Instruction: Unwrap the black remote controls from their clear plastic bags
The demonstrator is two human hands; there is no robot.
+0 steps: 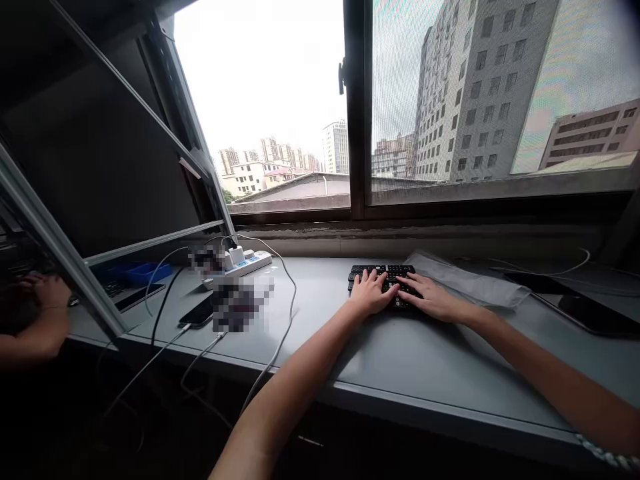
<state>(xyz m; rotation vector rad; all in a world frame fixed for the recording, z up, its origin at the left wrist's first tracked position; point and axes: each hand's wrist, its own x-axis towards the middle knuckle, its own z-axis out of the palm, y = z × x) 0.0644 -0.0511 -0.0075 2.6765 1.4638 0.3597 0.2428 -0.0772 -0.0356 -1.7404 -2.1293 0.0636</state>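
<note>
Black remotes (397, 270): slim, button-studded, beneath both hands' fingers; lettering too small to read
Left fingers (374, 277): fanned, resting on top, ungripped
Right fingers (419, 285): likewise
Crinkled clear plastic (465, 280): just beyond right fingers
Counter (310, 327): smooth, grey

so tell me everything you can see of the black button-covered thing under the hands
The black button-covered thing looks like hard plastic, with rows of small dark buttons bearing pale marks. Its left end is stepped, so it may be several remote-like bars side by side. It lies on the grey table, long side running across the view, beside a clear plastic bag. The left hand and right hand rest over it, fingers spread, hiding much of it.
</note>
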